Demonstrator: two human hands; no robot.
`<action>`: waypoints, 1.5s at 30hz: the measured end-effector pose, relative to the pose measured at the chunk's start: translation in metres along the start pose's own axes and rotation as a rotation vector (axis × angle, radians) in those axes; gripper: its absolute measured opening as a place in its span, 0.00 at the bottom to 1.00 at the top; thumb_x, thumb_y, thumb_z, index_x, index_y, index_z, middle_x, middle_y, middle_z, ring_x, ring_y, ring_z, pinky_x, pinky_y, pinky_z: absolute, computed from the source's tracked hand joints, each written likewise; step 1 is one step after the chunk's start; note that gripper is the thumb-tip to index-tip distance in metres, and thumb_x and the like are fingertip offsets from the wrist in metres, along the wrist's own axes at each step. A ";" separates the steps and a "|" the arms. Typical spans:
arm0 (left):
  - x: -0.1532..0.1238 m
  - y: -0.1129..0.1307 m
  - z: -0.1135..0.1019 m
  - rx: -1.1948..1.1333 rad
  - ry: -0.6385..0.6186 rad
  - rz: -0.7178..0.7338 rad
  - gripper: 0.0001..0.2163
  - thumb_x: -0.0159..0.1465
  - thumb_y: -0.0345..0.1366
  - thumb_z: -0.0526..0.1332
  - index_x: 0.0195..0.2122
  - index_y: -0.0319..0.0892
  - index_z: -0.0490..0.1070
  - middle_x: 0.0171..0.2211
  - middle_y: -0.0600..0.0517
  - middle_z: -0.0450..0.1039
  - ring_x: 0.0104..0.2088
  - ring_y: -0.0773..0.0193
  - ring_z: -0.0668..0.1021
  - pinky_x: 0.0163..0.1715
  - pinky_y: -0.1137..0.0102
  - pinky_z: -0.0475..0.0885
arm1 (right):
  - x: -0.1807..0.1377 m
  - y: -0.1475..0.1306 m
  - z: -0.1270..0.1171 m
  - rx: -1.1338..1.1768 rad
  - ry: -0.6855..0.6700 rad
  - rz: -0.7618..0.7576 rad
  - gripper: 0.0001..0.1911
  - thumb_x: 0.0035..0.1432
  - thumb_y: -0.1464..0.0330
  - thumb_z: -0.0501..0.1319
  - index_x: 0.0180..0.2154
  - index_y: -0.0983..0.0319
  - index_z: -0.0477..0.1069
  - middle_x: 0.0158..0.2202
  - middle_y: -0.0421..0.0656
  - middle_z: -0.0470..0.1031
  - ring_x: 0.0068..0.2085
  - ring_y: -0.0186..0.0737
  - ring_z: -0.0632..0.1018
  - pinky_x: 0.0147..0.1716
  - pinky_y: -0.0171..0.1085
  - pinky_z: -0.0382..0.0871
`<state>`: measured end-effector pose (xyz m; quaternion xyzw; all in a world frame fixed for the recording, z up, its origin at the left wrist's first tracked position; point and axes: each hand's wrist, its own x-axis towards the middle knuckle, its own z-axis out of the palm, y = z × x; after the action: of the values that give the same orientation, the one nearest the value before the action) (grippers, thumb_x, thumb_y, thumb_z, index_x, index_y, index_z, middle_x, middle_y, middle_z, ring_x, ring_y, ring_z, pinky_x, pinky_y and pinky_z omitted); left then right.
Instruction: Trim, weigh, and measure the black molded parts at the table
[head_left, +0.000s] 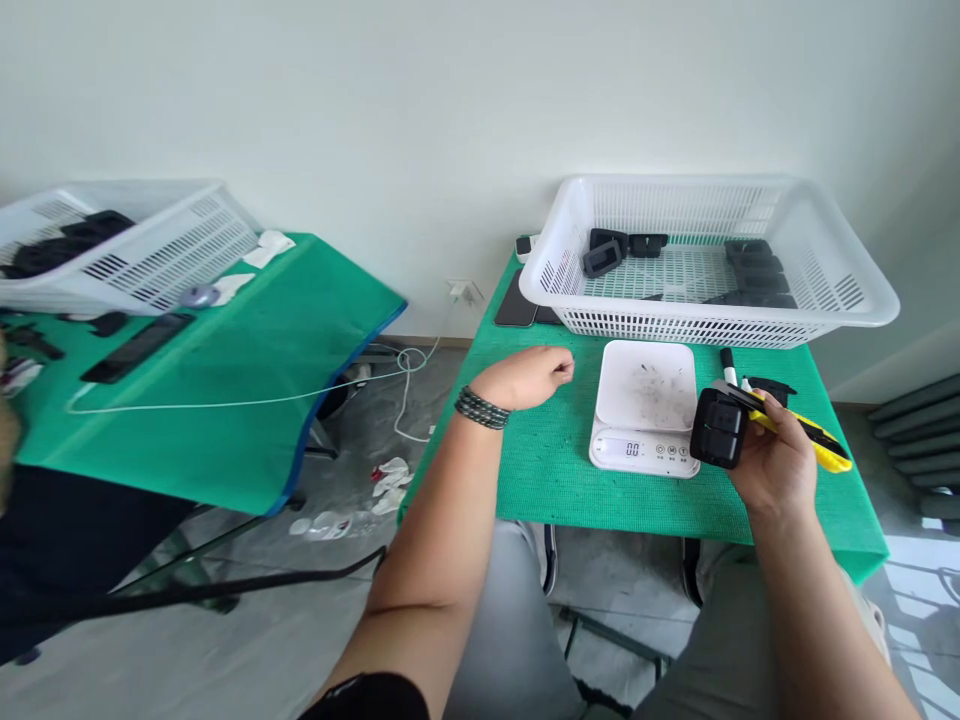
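Observation:
My right hand (776,460) is closed round a black boxy part (718,428) and a yellow utility knife (806,433), both held just right of a white digital scale (646,408) that reads 0.0. My left hand (529,377) rests on the green mat (547,460) left of the scale, fingers curled loosely with nothing visible in them. A beaded bracelet circles that wrist. Dark specks dot the scale's pan.
A white slotted basket (862,300) with several black parts stands behind the scale. A marker (727,360) and a phone (516,300) lie on the mat. To the left, another green table (300,330) bears a second basket (150,260), a phone and a white cable.

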<state>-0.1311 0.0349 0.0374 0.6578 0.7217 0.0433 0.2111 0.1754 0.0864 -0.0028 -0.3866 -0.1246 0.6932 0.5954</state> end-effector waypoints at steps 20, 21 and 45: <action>-0.011 -0.010 -0.029 -0.136 0.579 -0.239 0.03 0.62 0.32 0.64 0.31 0.44 0.78 0.32 0.51 0.82 0.32 0.61 0.80 0.37 0.67 0.75 | 0.001 0.000 -0.002 -0.022 -0.023 -0.023 0.07 0.50 0.71 0.72 0.34 0.64 0.79 0.32 0.38 0.80 0.27 0.30 0.77 0.29 0.31 0.74; -0.012 -0.013 -0.026 -0.089 0.450 -0.246 0.03 0.60 0.32 0.66 0.29 0.44 0.78 0.30 0.51 0.82 0.31 0.60 0.80 0.35 0.67 0.74 | 0.001 0.001 -0.001 -0.022 -0.024 -0.019 0.06 0.50 0.71 0.71 0.34 0.64 0.79 0.31 0.37 0.80 0.26 0.30 0.76 0.28 0.30 0.74; -0.011 -0.006 0.001 0.031 -0.013 0.024 0.08 0.60 0.26 0.57 0.29 0.45 0.72 0.34 0.50 0.80 0.38 0.58 0.79 0.39 0.67 0.72 | 0.005 0.005 -0.003 -0.019 -0.021 -0.014 0.06 0.52 0.71 0.72 0.35 0.63 0.79 0.31 0.36 0.80 0.26 0.29 0.77 0.27 0.29 0.74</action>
<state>-0.1363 0.0234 0.0374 0.6699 0.7130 0.0300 0.2050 0.1736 0.0888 -0.0099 -0.3843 -0.1402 0.6918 0.5951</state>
